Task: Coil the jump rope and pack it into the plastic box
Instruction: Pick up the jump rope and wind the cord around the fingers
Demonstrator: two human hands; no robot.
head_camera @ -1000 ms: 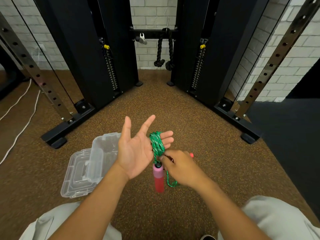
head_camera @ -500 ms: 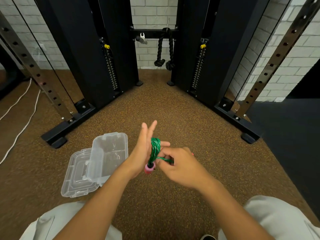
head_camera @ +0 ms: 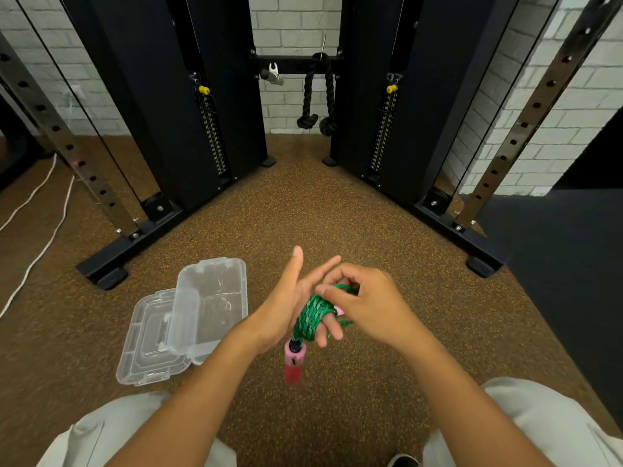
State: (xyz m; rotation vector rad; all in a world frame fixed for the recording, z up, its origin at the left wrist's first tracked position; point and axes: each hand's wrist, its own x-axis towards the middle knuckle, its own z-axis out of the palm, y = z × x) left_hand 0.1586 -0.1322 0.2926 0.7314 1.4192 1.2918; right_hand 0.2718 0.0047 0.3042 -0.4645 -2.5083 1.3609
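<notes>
L hand [head_camera: 286, 308] flat, fingers extended, jump rope [head_camera: 310, 316] coiled round them; R hand [head_camera: 365, 303] pinching rope strand.

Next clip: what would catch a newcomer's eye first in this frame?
Centre frame, the bright green jump rope is wound around the fingers of the left hand, with the right hand pinching a strand at the top. A pink handle dangles just below the coil. To the left on the brown floor sits the open clear plastic box, its lid beside it.

Bare floor [head_camera: 303, 214] lies between hands and open plastic box [head_camera: 215, 298].
</notes>
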